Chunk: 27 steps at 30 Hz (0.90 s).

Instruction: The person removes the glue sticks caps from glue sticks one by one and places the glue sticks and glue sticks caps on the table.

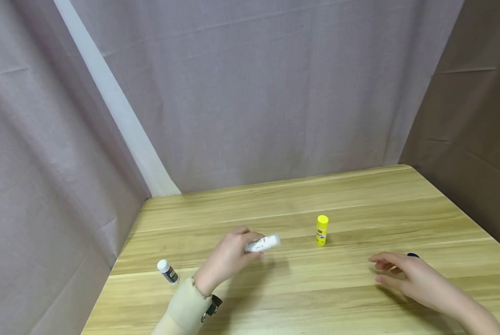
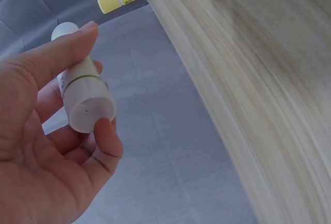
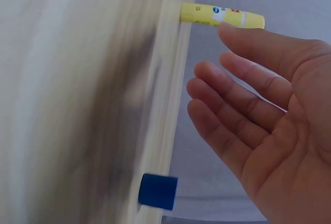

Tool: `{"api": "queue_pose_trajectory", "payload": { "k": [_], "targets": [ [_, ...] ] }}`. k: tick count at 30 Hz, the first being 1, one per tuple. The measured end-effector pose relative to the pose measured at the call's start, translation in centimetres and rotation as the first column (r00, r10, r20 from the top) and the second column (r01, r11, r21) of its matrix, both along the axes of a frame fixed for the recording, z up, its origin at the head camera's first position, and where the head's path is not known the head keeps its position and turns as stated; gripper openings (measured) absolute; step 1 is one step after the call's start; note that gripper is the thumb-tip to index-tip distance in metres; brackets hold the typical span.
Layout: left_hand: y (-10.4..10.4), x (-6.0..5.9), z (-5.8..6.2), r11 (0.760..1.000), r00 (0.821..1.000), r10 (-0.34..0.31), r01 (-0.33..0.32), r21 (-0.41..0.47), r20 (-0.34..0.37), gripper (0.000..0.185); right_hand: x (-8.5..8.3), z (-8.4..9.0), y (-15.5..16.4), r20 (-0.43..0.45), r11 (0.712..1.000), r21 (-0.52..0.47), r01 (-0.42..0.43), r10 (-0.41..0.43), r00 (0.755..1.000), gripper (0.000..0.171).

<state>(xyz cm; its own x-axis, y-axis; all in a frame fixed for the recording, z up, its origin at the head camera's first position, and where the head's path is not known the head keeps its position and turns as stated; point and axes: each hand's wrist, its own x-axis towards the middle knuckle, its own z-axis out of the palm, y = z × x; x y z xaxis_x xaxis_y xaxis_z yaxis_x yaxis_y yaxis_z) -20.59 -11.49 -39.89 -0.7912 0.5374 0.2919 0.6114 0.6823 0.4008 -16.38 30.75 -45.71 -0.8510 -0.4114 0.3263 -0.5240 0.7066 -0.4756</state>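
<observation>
My left hand (image 1: 230,256) grips a white tube (image 1: 263,243) above the table, tilted, its far end pointing right in the head view. The left wrist view shows thumb and fingers around the tube (image 2: 85,81), which has a thin gold ring near its broad round end. The right hand (image 1: 413,280) holds nothing; its fingers are loosely bent, palm turned inward. Partly hidden behind it is a small dark blue cylinder (image 1: 413,255), seen more fully as a blue block-like shape (image 3: 158,191) in the right wrist view. Between the hands, farther back, a yellow glue stick (image 1: 322,231) stands upright.
A small white-capped bottle with a dark label (image 1: 168,272) stands at the left of the wooden table (image 1: 300,302). Grey curtains (image 1: 250,93) hang behind the table and to its left; a brown one (image 1: 476,116) hangs at the right.
</observation>
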Motion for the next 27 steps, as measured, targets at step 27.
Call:
{"api": "queue_pose_trajectory", "payload": {
  "k": [27],
  "targets": [
    [2.0, 1.8, 0.0, 0.992, 0.997, -0.068, 0.064, -0.105, -0.029, 0.037, -2.5, 5.0, -13.3, 0.083, 0.971, -0.004, -0.239, 0.239, 0.968, 0.036]
  ]
}}
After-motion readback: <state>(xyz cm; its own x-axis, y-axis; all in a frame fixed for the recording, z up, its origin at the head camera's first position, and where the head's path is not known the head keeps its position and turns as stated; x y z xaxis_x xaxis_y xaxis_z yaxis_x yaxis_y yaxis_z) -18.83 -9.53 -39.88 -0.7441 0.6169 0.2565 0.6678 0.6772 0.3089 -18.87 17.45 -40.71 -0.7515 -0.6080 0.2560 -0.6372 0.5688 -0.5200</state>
